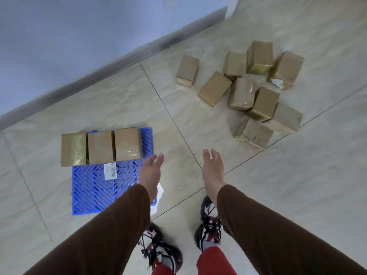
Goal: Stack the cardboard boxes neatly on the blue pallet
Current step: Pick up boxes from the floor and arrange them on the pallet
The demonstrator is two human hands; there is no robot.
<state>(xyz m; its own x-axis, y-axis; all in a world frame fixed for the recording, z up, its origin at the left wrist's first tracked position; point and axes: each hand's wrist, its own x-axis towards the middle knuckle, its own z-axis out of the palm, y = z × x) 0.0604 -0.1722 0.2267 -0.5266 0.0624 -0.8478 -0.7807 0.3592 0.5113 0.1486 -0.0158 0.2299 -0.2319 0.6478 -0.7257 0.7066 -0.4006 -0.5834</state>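
A blue slatted pallet (95, 193) lies on the tiled floor at the left. Three cardboard boxes (100, 146) stand in a row along its far edge, side by side. A white barcode label (109, 171) lies on the pallet just in front of them. A loose pile of several more cardboard boxes (252, 92) sits on the floor at the upper right. My left hand (152, 171) hovers open above the pallet's right edge. My right hand (212, 167) hangs open over bare floor, palm facing left. Neither hand holds anything.
A blue-grey wall with a dark baseboard (119, 62) runs diagonally behind the pallet and the pile. My two feet in dark laced shoes (208, 225) stand below the hands. A scrap of white paper (158, 193) lies by the pallet's near right corner.
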